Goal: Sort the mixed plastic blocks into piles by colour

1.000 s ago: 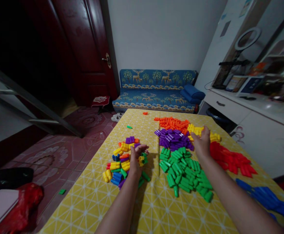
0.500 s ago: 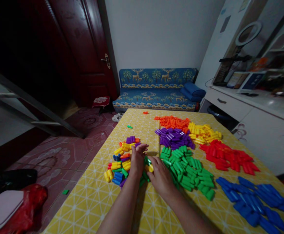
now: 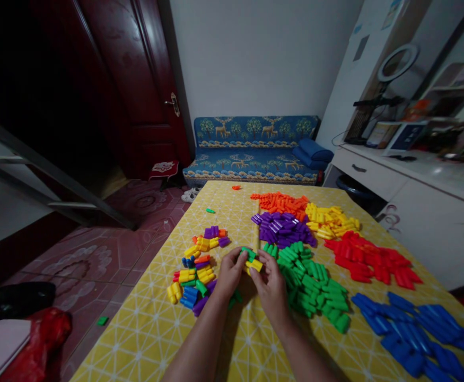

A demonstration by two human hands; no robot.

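Over the near middle of the table, my left hand (image 3: 230,271) and my right hand (image 3: 272,281) meet with fingers pinched on the same small piece. It is a bullet-shaped plastic building block pair, a green block (image 3: 250,254) against a yellow block (image 3: 257,265). My left fingers hold the green end and my right fingers the yellow end. Whether the two are joined I cannot tell. Left of my hands lies a mixed pile of blocks (image 3: 203,244) in several colours. The green pile (image 3: 309,281) spreads just right of my right hand.
Sorted piles lie farther off: purple (image 3: 283,231), orange (image 3: 281,202), yellow (image 3: 331,220), red (image 3: 369,257) and blue (image 3: 418,323). A lone green block (image 3: 210,211) and an orange one (image 3: 236,187) rest on the patterned tablecloth (image 3: 144,329). A sofa (image 3: 251,159) stands beyond the table.
My left hand, open with fingers spread before, has come to the green-and-yellow piece and closed on it. My right hand has raised that piece slightly into view.
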